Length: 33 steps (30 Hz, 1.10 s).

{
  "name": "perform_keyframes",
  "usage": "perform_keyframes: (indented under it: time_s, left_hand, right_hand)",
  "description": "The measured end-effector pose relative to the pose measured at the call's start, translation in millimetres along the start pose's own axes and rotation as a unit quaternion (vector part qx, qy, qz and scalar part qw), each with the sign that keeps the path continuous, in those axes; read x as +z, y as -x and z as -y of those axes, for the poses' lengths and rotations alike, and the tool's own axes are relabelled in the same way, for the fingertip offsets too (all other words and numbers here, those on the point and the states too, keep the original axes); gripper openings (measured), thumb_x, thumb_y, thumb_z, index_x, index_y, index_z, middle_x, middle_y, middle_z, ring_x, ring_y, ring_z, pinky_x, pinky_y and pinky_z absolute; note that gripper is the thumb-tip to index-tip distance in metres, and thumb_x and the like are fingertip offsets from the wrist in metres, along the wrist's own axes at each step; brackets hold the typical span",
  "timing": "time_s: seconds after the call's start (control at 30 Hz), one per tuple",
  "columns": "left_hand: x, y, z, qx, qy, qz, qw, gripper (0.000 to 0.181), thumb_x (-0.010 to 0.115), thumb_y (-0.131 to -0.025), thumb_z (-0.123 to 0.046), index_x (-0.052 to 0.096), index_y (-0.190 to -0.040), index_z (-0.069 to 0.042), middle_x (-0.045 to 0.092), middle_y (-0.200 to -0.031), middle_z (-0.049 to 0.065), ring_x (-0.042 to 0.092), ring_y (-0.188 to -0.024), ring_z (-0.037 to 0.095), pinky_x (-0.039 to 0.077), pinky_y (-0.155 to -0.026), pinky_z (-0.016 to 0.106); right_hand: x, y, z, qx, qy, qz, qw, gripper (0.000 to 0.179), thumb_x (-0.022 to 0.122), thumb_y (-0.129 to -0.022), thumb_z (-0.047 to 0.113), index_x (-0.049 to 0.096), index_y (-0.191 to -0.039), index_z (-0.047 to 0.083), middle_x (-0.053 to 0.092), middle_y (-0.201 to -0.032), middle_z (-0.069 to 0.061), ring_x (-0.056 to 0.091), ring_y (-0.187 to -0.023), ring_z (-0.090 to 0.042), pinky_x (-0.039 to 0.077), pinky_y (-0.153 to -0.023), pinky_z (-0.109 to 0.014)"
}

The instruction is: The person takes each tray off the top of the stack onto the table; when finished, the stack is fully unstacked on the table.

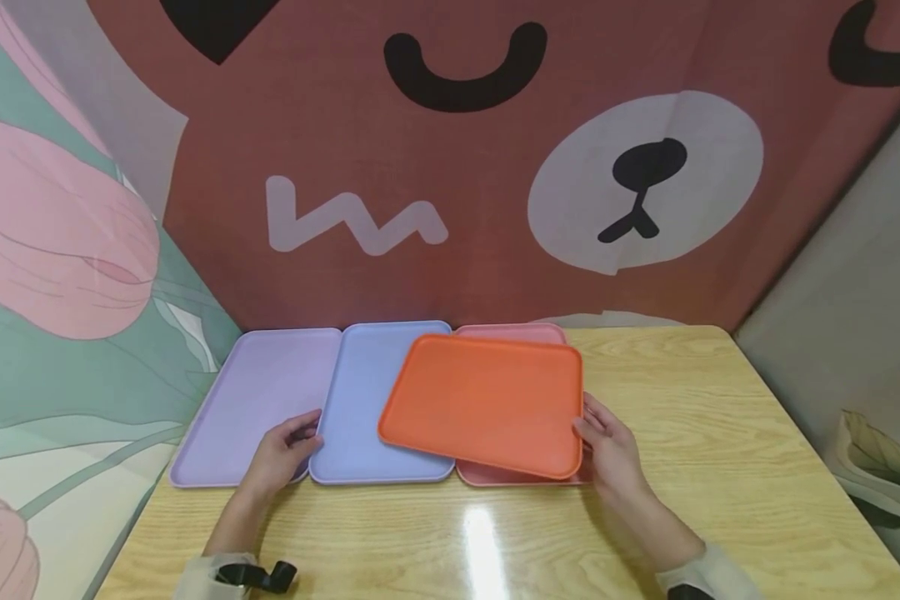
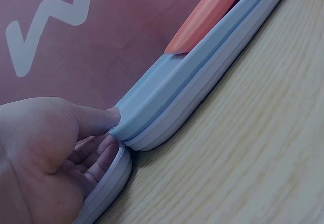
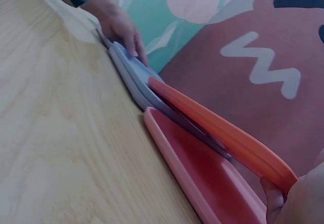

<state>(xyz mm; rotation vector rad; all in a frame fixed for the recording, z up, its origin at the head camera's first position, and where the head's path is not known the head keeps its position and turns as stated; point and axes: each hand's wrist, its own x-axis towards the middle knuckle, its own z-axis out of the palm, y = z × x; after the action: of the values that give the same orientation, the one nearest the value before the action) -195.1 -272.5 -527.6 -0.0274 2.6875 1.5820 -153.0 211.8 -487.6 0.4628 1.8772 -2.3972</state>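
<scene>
My right hand (image 1: 615, 454) grips an orange tray (image 1: 487, 404) by its right edge, thumb on top of the rim. The tray slants: its right end is raised above a pink tray (image 1: 510, 333), while the left end overlaps a light blue tray (image 1: 367, 392). At the blue tray's near left corner, my left hand (image 1: 281, 454) pinches the rim, with the thumb (image 2: 98, 120) on top and fingers curled beneath. Under the blue tray sits a paler tray (image 2: 147, 143), seen in the left wrist view. A lavender tray (image 1: 270, 383) lies to the left, below my left fingers.
The trays lie in a row on a wood-grain table (image 1: 682, 400), along its back edge. Behind them hangs a reddish-brown cloth (image 1: 480, 283) with a bear print. A floral cloth (image 1: 67, 350) covers the left side, and a grey surface (image 1: 847, 250) stands at right.
</scene>
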Motion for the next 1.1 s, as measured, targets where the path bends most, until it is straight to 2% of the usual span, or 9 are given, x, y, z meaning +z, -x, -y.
perform_keyframes:
  time_s: [0.17,0.3,0.37,0.43,0.5,0.6,0.67,0.9,1.1]
  left_hand:
    - [-0.2,0.1,-0.7,-0.004,0.003,-0.001,1.0000,0.047,0.070,-0.095,-0.003,0.058,-0.139,0.006,0.065,-0.123,0.023,0.059,-0.102,0.017,0.049,-0.083,0.017]
    - [-0.2,0.7,-1.0,-0.005,0.003,-0.003,1.0000,0.046,0.070,-0.094,-0.003,0.058,-0.138,0.006,0.065,-0.124,0.023,0.059,-0.102,0.016,0.049,-0.083,0.016]
    - [0.0,0.4,-0.4,-0.002,0.006,-0.004,1.0000,0.046,0.070,-0.094,-0.002,0.058,-0.138,0.007,0.065,-0.123,0.024,0.060,-0.102,0.015,0.049,-0.083,0.016]
    - [0.1,0.0,-0.1,0.001,0.007,-0.003,1.0000,0.046,0.070,-0.094,-0.002,0.058,-0.138,0.007,0.066,-0.123,0.024,0.060,-0.101,0.014,0.050,-0.083,0.016]
    - [0.2,-0.4,0.3,0.004,0.009,-0.002,0.9999,0.046,0.070,-0.094,-0.002,0.058,-0.138,0.007,0.066,-0.122,0.024,0.060,-0.100,0.014,0.050,-0.083,0.016]
    - [0.2,-0.6,0.6,0.005,0.012,-0.001,0.9999,0.046,0.070,-0.094,-0.001,0.058,-0.137,0.007,0.066,-0.122,0.025,0.060,-0.100,0.014,0.050,-0.083,0.016]
    - [0.0,-0.6,1.2,0.006,0.012,-0.002,0.9999,0.046,0.070,-0.094,-0.001,0.058,-0.137,0.008,0.066,-0.121,0.025,0.060,-0.100,0.014,0.050,-0.083,0.016]
    - [0.3,-0.5,2.0,0.008,0.012,-0.004,0.9999,0.046,0.070,-0.094,0.000,0.058,-0.137,0.008,0.066,-0.121,0.025,0.060,-0.100,0.013,0.050,-0.083,0.017]
    - [0.2,-0.5,0.8,-0.003,0.015,-0.003,0.9999,0.047,0.071,-0.094,-0.001,0.058,-0.138,0.007,0.066,-0.122,0.024,0.060,-0.101,0.015,0.050,-0.083,0.017]
  right_hand:
    - [-11.4,-2.4,6.7,-0.005,-0.016,-0.007,0.9998,0.058,0.049,-0.108,0.009,0.027,-0.161,0.008,0.066,-0.111,0.020,0.062,-0.101,0.002,0.053,-0.087,-0.019]
    - [-21.4,-3.6,10.7,-0.018,-0.043,-0.005,0.9989,0.061,0.050,-0.107,0.011,0.022,-0.161,0.004,0.069,-0.105,0.022,0.062,-0.099,0.003,0.054,-0.084,-0.018]
    - [-28.6,-5.0,13.4,-0.026,-0.060,-0.004,0.9978,0.062,0.051,-0.107,0.011,0.022,-0.161,0.002,0.069,-0.105,0.021,0.062,-0.098,0.003,0.055,-0.082,-0.019]
    - [-37.3,-7.4,16.6,-0.037,-0.078,-0.003,0.9962,0.058,0.052,-0.107,0.011,0.029,-0.159,0.003,0.070,-0.105,0.018,0.063,-0.097,0.001,0.056,-0.081,-0.020]
    - [-47.6,-10.4,20.8,-0.048,-0.095,0.009,0.9943,0.050,0.052,-0.106,0.010,0.043,-0.155,0.010,0.071,-0.107,0.015,0.064,-0.099,-0.001,0.057,-0.081,-0.022]
    - [-64.7,-15.7,28.1,-0.057,-0.116,0.035,0.9910,0.036,0.051,-0.107,0.009,0.064,-0.138,0.021,0.071,-0.109,0.012,0.066,-0.100,-0.003,0.058,-0.081,-0.024]
    - [-76.5,-18.7,33.4,-0.058,-0.127,0.059,0.9884,0.035,0.050,-0.107,0.008,0.069,-0.131,0.024,0.071,-0.112,0.011,0.066,-0.103,-0.004,0.058,-0.082,-0.025]
    - [-118.1,-24.1,47.8,-0.029,-0.159,0.101,0.9817,0.037,0.046,-0.108,0.005,0.074,-0.123,0.024,0.072,-0.114,0.010,0.068,-0.103,-0.008,0.059,-0.082,-0.028]
    - [-161.9,-30.9,53.8,-0.034,-0.209,0.163,0.9636,0.048,0.032,-0.109,0.000,0.075,-0.123,0.018,0.073,-0.117,0.001,0.069,-0.105,-0.014,0.060,-0.083,-0.033]
